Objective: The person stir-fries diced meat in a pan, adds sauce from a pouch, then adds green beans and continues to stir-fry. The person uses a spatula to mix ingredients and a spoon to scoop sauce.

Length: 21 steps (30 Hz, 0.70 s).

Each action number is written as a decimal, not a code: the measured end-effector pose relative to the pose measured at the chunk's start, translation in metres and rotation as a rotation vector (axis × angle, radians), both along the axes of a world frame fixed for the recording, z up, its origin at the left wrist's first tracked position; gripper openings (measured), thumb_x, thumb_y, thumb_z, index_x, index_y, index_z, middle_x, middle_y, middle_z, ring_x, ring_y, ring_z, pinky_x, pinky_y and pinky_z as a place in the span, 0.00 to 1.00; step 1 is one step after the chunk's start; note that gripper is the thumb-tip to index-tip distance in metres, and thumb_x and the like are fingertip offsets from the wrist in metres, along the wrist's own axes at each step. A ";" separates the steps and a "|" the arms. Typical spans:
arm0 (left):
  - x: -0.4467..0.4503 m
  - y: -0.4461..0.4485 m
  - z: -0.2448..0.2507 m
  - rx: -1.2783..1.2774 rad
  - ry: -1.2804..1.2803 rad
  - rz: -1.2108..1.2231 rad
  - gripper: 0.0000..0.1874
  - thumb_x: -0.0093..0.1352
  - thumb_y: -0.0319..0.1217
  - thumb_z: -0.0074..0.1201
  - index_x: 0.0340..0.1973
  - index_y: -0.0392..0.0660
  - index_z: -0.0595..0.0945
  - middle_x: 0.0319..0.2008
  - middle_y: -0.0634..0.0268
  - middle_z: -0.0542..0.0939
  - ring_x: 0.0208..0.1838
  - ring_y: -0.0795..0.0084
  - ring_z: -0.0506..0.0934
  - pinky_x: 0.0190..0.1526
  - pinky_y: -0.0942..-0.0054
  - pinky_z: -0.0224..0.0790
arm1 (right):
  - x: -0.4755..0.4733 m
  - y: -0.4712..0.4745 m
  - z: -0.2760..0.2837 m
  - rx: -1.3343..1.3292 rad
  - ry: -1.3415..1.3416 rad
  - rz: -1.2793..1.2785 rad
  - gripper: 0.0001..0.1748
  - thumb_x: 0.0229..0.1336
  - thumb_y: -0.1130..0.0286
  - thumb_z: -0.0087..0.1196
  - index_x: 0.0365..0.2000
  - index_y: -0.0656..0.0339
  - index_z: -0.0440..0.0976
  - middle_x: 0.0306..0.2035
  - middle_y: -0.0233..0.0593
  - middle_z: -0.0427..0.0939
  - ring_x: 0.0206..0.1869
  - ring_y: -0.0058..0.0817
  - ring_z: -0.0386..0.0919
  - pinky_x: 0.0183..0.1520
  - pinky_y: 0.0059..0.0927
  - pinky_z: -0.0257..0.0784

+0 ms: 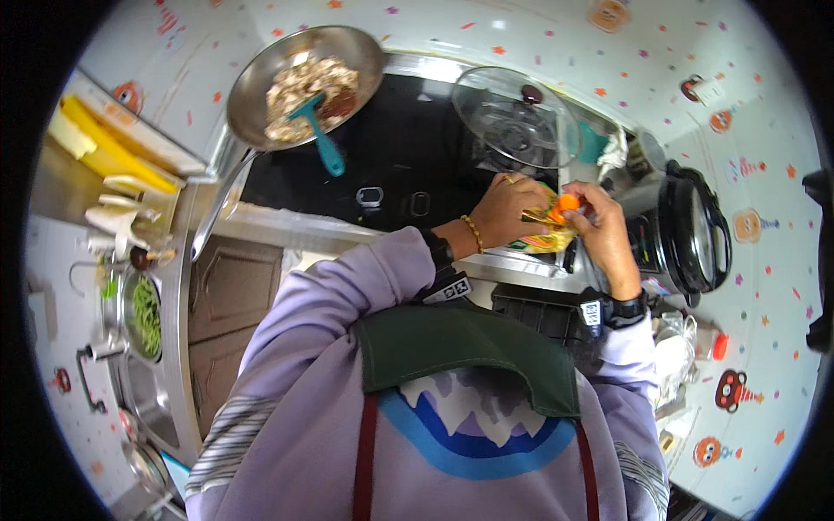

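Note:
My left hand (502, 211) grips a yellow spouted pouch (546, 242) above the right end of the black cooktop (397, 156). The fingers of my right hand (606, 225) pinch the pouch's orange cap (569, 202); whether it is loose from the spout cannot be told. To the left, a steel wok (244, 98) contains pale chopped food (300, 84) with a dark red patch of paste or sauce (340, 104). A teal spatula (329, 155) rests with its head in that food and its handle over the rim. Beyond my hands is a glass lid (495, 111) with a dark knob.
An electric pressure cooker (694, 228) stands close to my right hand. The wok's long handle (221, 202) points back over the left counter edge. Further left are a bowl of green vegetables (146, 316), a sink (148, 397) and a faucet (88, 365). Plastic-wrapped items (674, 352) crowd the right side.

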<state>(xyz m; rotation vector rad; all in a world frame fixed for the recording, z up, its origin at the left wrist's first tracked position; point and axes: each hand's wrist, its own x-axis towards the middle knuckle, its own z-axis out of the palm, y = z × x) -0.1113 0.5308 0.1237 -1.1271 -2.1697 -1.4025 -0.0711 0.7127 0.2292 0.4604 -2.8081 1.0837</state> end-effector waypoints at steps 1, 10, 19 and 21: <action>0.001 -0.007 -0.004 0.041 0.010 0.029 0.17 0.56 0.43 0.63 0.34 0.46 0.81 0.38 0.63 0.78 0.48 0.63 0.73 0.51 0.64 0.57 | -0.001 0.000 0.005 0.062 0.010 0.034 0.19 0.45 0.84 0.58 0.42 0.65 0.74 0.32 0.42 0.74 0.34 0.33 0.73 0.38 0.27 0.68; 0.012 -0.177 -0.086 -0.455 -0.194 0.589 0.24 0.52 0.34 0.66 0.44 0.44 0.79 0.48 0.59 0.76 0.52 0.55 0.72 0.53 0.60 0.64 | -0.013 -0.009 0.015 0.435 -0.011 0.062 0.13 0.48 0.69 0.61 0.32 0.67 0.74 0.30 0.51 0.75 0.34 0.48 0.75 0.38 0.41 0.69; 0.003 -0.213 -0.132 -0.430 -0.269 0.623 0.20 0.55 0.30 0.64 0.43 0.39 0.78 0.41 0.52 0.77 0.47 0.49 0.73 0.50 0.59 0.66 | -0.011 -0.006 0.022 0.441 -0.104 0.119 0.25 0.44 0.60 0.65 0.43 0.60 0.74 0.40 0.47 0.77 0.39 0.47 0.77 0.42 0.42 0.71; 0.004 -0.212 -0.133 -0.450 -0.299 0.646 0.21 0.55 0.31 0.64 0.43 0.38 0.79 0.40 0.52 0.77 0.46 0.48 0.73 0.49 0.58 0.66 | -0.012 -0.006 0.024 0.493 -0.113 0.121 0.25 0.45 0.64 0.65 0.44 0.60 0.73 0.40 0.47 0.76 0.40 0.47 0.76 0.42 0.42 0.70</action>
